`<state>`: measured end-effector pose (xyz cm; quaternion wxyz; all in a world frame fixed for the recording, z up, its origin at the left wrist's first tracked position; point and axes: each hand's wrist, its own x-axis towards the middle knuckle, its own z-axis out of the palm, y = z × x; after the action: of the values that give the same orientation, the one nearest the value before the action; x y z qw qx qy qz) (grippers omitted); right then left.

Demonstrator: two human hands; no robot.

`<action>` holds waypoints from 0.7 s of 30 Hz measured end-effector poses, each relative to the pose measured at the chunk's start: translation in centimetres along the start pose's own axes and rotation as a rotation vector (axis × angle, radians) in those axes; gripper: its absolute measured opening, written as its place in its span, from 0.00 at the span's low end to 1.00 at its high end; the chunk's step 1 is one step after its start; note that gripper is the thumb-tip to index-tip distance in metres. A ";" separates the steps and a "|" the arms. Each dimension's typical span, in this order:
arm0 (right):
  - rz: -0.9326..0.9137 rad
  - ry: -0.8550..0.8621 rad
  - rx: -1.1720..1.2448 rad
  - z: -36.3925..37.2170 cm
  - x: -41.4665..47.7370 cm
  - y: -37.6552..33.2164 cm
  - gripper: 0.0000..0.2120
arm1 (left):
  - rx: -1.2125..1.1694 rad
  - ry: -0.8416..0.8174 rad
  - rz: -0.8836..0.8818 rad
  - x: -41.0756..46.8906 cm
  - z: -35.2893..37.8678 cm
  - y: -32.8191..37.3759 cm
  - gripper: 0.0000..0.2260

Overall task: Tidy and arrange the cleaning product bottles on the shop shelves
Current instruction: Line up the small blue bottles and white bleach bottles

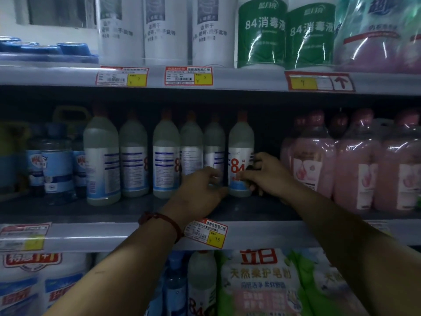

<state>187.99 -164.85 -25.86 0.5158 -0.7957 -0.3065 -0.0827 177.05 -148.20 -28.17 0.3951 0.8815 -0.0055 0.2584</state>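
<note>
A row of several white 84 disinfectant bottles with orange caps stands on the dim middle shelf (250, 210). My right hand (265, 175) grips the right side of the rightmost 84 bottle (239, 144), whose red "84" label faces out. My left hand (200, 190), with a red band on its wrist, has its fingers curled around the lower part of the neighbouring 84 bottle (214, 142) just to the left. Both bottles stand upright on the shelf. The other 84 bottles (166, 151) further left show their labels turned sideways.
Pink shrink-wrapped bottles (357, 165) stand close on the right, with a dark gap between them and the 84 row. Blue-labelled bottles (57, 165) fill the left. White and green 84 bottles (262, 33) are on the upper shelf, and bags and bottles (262, 283) sit below.
</note>
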 end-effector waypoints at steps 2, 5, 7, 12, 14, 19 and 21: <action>0.042 -0.004 -0.051 -0.2 1.3 0.3 0.20 | 0.040 0.005 -0.019 0.0 0.1 -0.1 0.21; 0.088 -0.001 -0.080 -0.3 2.5 0.5 0.21 | 0.039 0.020 0.007 -0.1 0.2 -0.2 0.19; 0.103 0.039 -0.059 -0.1 2.9 0.9 0.21 | 0.043 0.030 0.021 -0.2 0.2 -0.2 0.18; 0.056 0.102 -0.097 1.1 3.2 1.6 0.28 | 0.025 0.058 0.024 -0.2 0.3 -0.3 0.17; 0.028 0.127 -0.125 1.2 3.2 1.8 0.30 | 0.023 0.069 0.034 -0.2 0.3 -0.4 0.16; 0.026 0.162 -0.178 1.3 3.4 2.0 0.30 | 0.015 0.123 0.064 -0.4 0.2 -0.4 0.12; 0.038 0.183 -0.208 1.2 3.5 2.0 0.30 | 0.028 0.151 0.099 -0.6 0.2 -0.4 0.10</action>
<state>191.72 -162.94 -26.40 0.4579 -0.8397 -0.2327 -0.1766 176.74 -148.18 -28.85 0.3688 0.8637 -0.0155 0.3432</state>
